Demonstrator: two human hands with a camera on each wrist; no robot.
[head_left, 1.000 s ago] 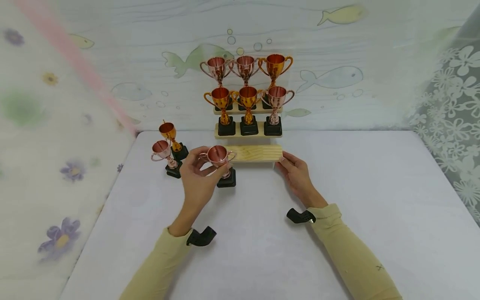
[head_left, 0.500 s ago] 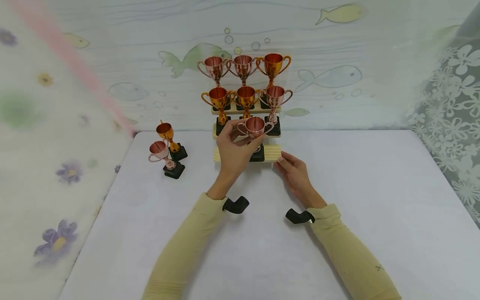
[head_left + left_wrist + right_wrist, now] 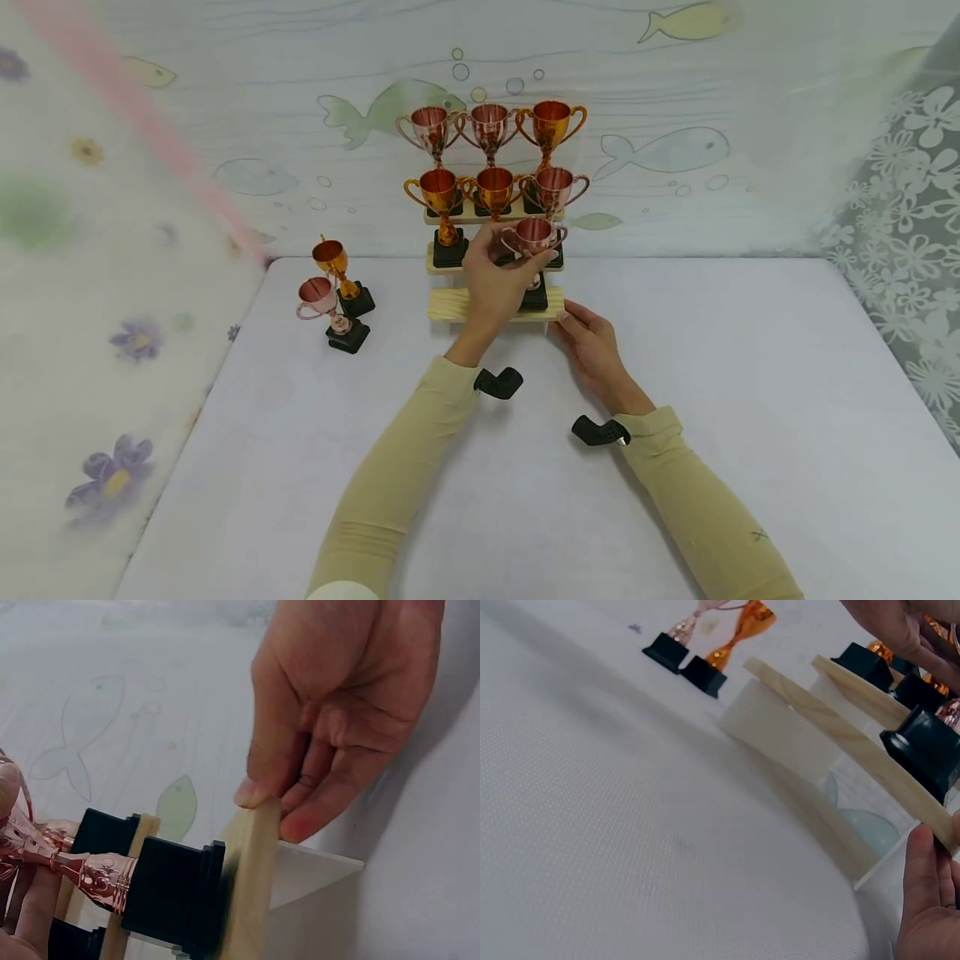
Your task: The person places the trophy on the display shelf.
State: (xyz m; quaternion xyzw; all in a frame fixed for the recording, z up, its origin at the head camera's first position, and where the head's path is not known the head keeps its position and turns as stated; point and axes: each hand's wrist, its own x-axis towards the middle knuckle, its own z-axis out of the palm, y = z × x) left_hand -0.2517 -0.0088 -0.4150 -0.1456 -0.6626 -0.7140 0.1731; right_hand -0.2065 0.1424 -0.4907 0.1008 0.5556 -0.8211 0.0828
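In the head view my left hand grips a rose-gold trophy cup by its bowl, thumb on the near side. The trophy's black base is right over the right end of the lowest wooden shelf, close against the board in the left wrist view. My right hand pinches that shelf's right end between thumb and fingers. Above, on the two higher steps, stand several gold and rose-gold trophies, among them a gold trophy; my left hand partly hides the middle step.
To the left on the white table stand a rose-gold trophy and a gold trophy, close together. A patterned wall curtain is behind the stepped stand. White panels support the lowest shelf.
My left hand has carried the rose-gold trophy from in front of the lowest shelf's left end, up and rightward to its right end. My right hand has stayed at the shelf's end.
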